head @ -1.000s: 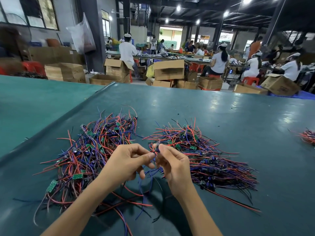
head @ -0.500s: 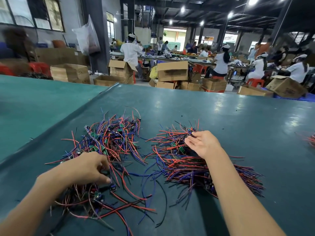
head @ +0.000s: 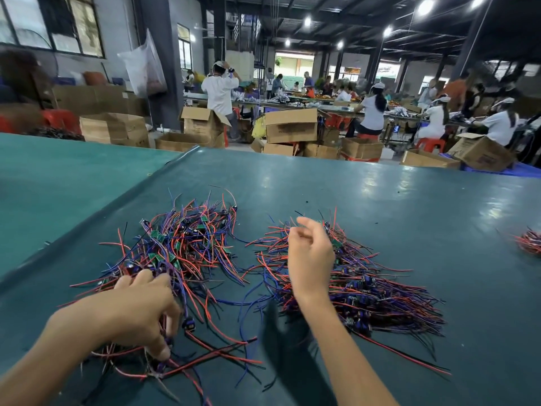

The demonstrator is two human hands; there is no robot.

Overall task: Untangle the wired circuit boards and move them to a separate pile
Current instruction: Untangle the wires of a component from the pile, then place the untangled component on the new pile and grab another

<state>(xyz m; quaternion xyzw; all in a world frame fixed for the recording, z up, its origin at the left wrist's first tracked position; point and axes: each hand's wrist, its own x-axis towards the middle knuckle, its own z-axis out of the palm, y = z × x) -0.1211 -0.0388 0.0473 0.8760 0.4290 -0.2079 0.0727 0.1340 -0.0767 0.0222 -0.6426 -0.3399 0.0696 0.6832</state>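
Observation:
A tangled pile of wired circuit boards (head: pixel 187 247), with small green boards and red, blue and black wires, lies on the dark green table (head: pixel 380 200) at centre left. A second, straighter pile (head: pixel 374 291) lies to its right. My left hand (head: pixel 131 312) is down on the near edge of the tangled pile, its fingers and thumb curled into the wires and pinching a wired board there. Lifted just above the left end of the right pile, my right hand (head: pixel 310 253) hangs with loosely curled fingers and holds nothing.
Another small bundle of wires (head: pixel 530 241) lies at the table's right edge. A lighter teal table (head: pixel 58 177) adjoins on the left along a raised seam. Beyond the far edge stand cardboard boxes (head: pixel 289 124) and seated workers.
Both hands held one board between them a second ago. My right hand dropped it onto the right pile and has lifted off empty; my left hand went down into the tangled pile.

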